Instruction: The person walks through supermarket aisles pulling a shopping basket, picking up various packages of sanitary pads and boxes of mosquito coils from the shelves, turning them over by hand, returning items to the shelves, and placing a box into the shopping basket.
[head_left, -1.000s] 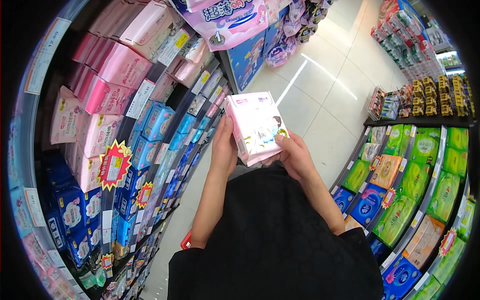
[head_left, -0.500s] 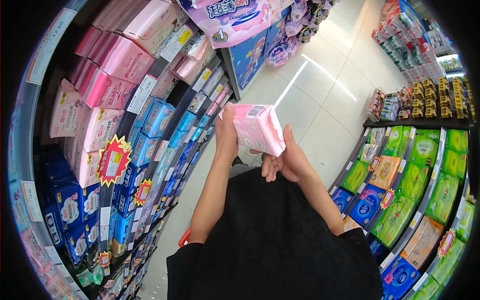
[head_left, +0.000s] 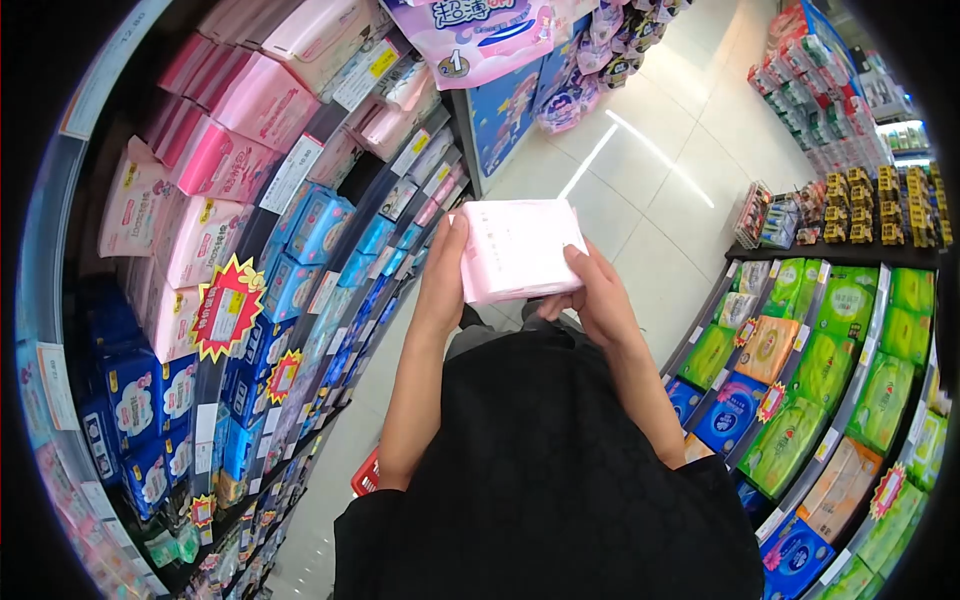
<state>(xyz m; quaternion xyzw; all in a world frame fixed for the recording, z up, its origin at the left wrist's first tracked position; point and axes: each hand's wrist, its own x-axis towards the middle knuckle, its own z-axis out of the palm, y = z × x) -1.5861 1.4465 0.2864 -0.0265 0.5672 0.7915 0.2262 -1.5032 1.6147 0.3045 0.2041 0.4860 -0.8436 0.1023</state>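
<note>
A pink sanitary pad pack [head_left: 520, 245] is held up in front of my body, a broad pale face with small print turned toward me. My left hand [head_left: 443, 275] grips its left edge, the thumb along the side. On the right side, my right hand [head_left: 598, 290] holds it with the thumb pressed on the face. The other fingers of both hands are partly hidden behind the pack.
On the left, a shelf holds pink packs [head_left: 265, 100] and blue packs [head_left: 135, 390] with price tags. Low shelves at right carry green tissue packs [head_left: 790, 445]. A red basket [head_left: 367, 474] is by my left elbow. Tiled floor [head_left: 650, 190] runs between.
The pack has been turned so its broad face shows instead of the barcode end. My right hand, open beneath it before, now grips its right side.
</note>
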